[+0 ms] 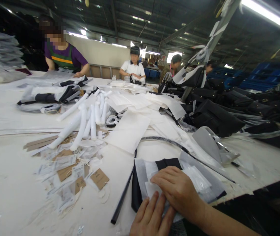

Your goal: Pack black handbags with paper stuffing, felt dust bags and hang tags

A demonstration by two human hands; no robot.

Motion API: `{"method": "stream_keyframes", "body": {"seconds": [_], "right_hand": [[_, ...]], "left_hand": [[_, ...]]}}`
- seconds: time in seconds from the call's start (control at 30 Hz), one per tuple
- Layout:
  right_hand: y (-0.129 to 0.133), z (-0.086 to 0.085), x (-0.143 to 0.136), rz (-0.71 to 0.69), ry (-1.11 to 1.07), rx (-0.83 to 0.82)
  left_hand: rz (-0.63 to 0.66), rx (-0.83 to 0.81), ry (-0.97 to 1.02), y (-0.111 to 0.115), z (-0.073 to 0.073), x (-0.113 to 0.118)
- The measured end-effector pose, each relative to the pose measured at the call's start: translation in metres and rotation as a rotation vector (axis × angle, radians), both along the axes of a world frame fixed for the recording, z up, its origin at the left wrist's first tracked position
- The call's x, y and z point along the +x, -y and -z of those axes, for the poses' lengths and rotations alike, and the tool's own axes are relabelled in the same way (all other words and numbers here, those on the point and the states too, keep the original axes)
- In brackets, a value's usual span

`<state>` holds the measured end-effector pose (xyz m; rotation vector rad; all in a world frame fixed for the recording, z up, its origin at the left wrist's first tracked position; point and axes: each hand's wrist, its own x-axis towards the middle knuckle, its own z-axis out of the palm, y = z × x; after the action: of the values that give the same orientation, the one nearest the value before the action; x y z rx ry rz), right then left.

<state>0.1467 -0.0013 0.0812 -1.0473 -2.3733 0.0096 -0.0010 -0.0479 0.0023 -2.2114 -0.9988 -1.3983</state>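
Your soft black bag (136, 193) lies on the white bench (2, 164), its wrapping judged partial: thin white paper sheets (140, 165) and a translucent plastic packet (196, 178) cover its upper face, black edges exposed. Your left hand (152, 214) rests on it, fingers extended, clamping nothing; whether your right hand's (178, 188) grip pinches paper cannot be told. Unfinished: the long, thin black strap (165, 139) loops beyond the bag, and brown cardboard tags (99, 179) lie loose to its left.

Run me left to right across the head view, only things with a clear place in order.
Grey-white plastic-wrapped stack, brown rectangular cardboard tags with white strings, the wearer's bare left hand, bare right hand, blue stacked containers.
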Motion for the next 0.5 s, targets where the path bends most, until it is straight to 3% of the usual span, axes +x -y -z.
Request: {"method": "stream_keyframes", "body": {"seconds": [0.27,0.5], "right_hand": [[0.005,0.0,0.004,-0.055,-0.019,-0.05],[0.011,0.0,0.004,-0.027,-0.027,0.034]], "left_hand": [[0.089,-0.031,-0.084,-0.001,-0.004,-0.011],[0.136,-0.096,-0.102,0.0,-0.005,-0.018]]}}
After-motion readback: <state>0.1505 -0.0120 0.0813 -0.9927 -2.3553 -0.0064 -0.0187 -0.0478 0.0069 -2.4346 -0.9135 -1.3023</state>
